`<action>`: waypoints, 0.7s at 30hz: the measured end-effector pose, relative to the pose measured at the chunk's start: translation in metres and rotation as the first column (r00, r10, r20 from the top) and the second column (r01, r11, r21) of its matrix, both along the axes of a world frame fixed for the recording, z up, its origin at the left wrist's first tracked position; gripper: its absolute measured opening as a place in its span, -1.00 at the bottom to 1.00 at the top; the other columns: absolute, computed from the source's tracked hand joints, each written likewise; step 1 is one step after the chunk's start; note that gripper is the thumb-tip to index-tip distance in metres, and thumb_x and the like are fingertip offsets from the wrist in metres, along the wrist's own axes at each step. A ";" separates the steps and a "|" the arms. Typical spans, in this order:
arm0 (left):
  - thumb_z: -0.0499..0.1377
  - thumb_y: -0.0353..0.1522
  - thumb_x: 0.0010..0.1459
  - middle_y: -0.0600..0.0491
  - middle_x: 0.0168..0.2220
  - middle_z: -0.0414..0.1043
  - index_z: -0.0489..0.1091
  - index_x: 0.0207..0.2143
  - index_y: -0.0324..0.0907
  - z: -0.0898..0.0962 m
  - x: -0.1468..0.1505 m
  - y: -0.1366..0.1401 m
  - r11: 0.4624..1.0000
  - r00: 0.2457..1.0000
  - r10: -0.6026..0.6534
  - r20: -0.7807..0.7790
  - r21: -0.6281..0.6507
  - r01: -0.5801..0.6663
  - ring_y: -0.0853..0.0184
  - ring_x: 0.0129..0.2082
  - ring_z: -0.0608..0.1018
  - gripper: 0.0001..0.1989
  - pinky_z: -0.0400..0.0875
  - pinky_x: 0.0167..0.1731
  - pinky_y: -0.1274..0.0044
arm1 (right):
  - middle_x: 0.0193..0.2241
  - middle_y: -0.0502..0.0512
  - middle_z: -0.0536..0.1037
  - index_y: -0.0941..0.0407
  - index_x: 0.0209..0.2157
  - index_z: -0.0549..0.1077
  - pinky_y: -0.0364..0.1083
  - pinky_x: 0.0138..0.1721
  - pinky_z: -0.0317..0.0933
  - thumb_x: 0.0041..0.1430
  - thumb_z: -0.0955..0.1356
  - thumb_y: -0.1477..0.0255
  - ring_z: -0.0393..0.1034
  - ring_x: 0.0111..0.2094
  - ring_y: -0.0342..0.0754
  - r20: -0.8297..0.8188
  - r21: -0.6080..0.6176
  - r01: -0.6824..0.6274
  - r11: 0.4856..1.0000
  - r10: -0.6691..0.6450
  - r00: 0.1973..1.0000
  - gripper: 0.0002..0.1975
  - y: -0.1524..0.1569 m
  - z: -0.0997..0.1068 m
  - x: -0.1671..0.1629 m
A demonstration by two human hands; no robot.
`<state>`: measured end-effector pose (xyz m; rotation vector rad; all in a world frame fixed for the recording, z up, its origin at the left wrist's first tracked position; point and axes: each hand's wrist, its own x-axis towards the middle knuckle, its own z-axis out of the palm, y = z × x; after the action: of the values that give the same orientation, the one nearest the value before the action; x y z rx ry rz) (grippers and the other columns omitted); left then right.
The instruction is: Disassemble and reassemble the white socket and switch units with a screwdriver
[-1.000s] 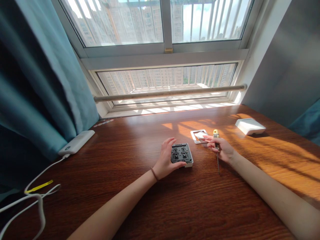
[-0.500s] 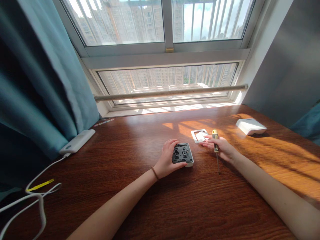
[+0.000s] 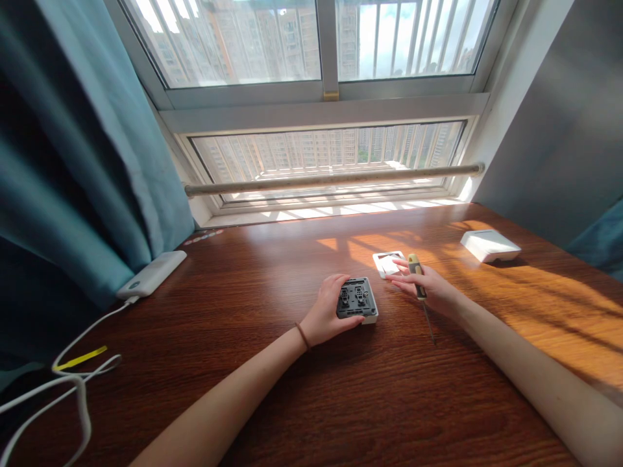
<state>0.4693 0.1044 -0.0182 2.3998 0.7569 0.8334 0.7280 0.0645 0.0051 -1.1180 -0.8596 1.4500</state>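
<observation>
My left hand (image 3: 331, 310) grips a square wall switch (image 3: 357, 298) by its left side, fingers at the far edge and thumb along the near edge. The switch lies on the table with its dark inner face and two rocker mechanisms upward, in a white housing. In my right hand (image 3: 431, 285) is a screwdriver (image 3: 416, 275) with a yellow and grey handle, its thin shaft slanting down toward me. Its tip is apart from the switch. Just beyond the right fingertips lies a white square frame (image 3: 382, 257) with a white plate in it, partly hidden by the fingers.
A white box-like piece (image 3: 490, 245) rests at the back right of the wooden table (image 3: 272, 402). At the left stand a white power strip (image 3: 153, 274) with its cable (image 3: 85, 415) and a yellow tag (image 3: 80, 358), beside a blue curtain (image 3: 146, 162). A window closes the far side.
The screwdriver has tilted in my right hand, its handle leaning left and its tip swinging a little right. My left hand and the switch stay almost in place.
</observation>
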 end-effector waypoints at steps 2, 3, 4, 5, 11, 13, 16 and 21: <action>0.26 -0.17 -0.06 -0.15 0.08 0.13 0.03 0.11 -0.17 0.000 0.000 0.000 1.000 1.000 -0.005 -0.001 0.000 0.005 0.13 0.11 0.21 -0.26 0.11 0.14 0.26 | 0.01 0.26 0.40 0.18 -0.01 0.28 -0.07 0.09 0.19 -0.03 0.40 0.62 0.35 0.00 0.05 -0.002 0.016 0.012 1.000 -0.012 1.000 -0.50 0.000 0.001 0.000; 0.26 -0.17 -0.07 -0.14 0.08 0.13 0.03 0.11 -0.18 0.000 0.000 0.000 1.000 1.000 -0.008 -0.002 0.001 0.008 0.14 0.10 0.21 -0.26 0.11 0.14 0.26 | 0.03 0.27 0.38 0.19 -0.03 0.30 -0.06 0.09 0.20 -0.04 0.40 0.62 0.35 0.00 0.06 0.004 0.019 0.019 1.000 -0.019 1.000 -0.52 0.000 0.001 0.000; 0.26 -0.17 -0.07 -0.14 0.08 0.12 0.03 0.11 -0.18 0.000 0.000 0.000 1.000 1.000 -0.009 -0.003 0.002 0.009 0.14 0.10 0.21 -0.26 0.12 0.14 0.27 | 0.04 0.28 0.37 0.20 -0.05 0.31 -0.05 0.08 0.21 -0.04 0.39 0.63 0.36 -0.01 0.07 0.012 0.015 0.026 1.000 -0.027 1.000 -0.55 0.000 0.002 0.000; 0.26 -0.17 -0.07 -0.14 0.08 0.12 0.03 0.11 -0.18 0.000 -0.001 0.000 1.000 1.000 -0.011 -0.004 0.002 0.011 0.14 0.10 0.20 -0.26 0.12 0.14 0.27 | 0.03 0.30 0.37 0.22 -0.08 0.33 -0.04 0.07 0.22 -0.03 0.38 0.64 0.38 -0.03 0.08 0.021 0.005 0.035 0.999 -0.035 0.999 -0.58 0.000 0.002 0.000; 0.27 -0.18 -0.07 -0.14 0.07 0.13 0.03 0.11 -0.18 0.001 0.000 0.000 1.000 1.000 -0.008 0.001 -0.008 0.008 0.15 0.10 0.21 -0.26 0.13 0.13 0.28 | -0.16 0.39 0.50 0.32 -0.20 0.37 -0.06 -0.01 0.31 -0.01 0.29 0.72 0.46 -0.14 0.08 -0.043 -0.097 0.075 0.992 -0.080 0.996 -0.73 0.003 -0.001 0.004; 0.27 -0.19 -0.07 -0.14 0.07 0.13 0.04 0.11 -0.17 0.001 0.000 0.000 1.000 1.000 -0.008 0.007 -0.012 0.008 0.14 0.10 0.21 -0.27 0.13 0.13 0.27 | -0.21 0.38 0.52 0.33 -0.22 0.39 -0.08 -0.04 0.33 -0.02 0.28 0.73 0.47 -0.16 0.07 -0.076 -0.114 0.064 0.991 -0.073 0.994 -0.74 0.004 -0.003 0.005; 0.27 -0.19 -0.07 -0.13 0.07 0.14 0.05 0.10 -0.17 0.001 0.000 0.000 1.000 1.000 -0.011 0.012 -0.015 0.012 0.15 0.10 0.21 -0.27 0.13 0.13 0.29 | -0.25 0.38 0.54 0.35 -0.27 0.41 -0.08 -0.07 0.36 -0.03 0.28 0.75 0.49 -0.20 0.07 -0.089 -0.122 0.045 0.991 -0.056 0.994 -0.77 0.003 -0.004 0.005; 0.27 -0.18 -0.08 -0.13 0.06 0.15 0.06 0.09 -0.17 0.002 0.000 -0.001 1.000 1.000 -0.008 0.016 -0.017 0.009 0.14 0.09 0.22 -0.28 0.14 0.12 0.29 | -0.24 0.34 0.55 0.34 -0.30 0.42 -0.11 -0.06 0.35 -0.04 0.27 0.76 0.49 -0.19 0.05 -0.104 -0.122 0.077 0.990 -0.090 0.991 -0.77 0.004 -0.005 0.003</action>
<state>0.4691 0.1039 -0.0162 2.3772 0.7445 0.8379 0.7310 0.0682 -0.0003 -1.1370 -0.6507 1.4930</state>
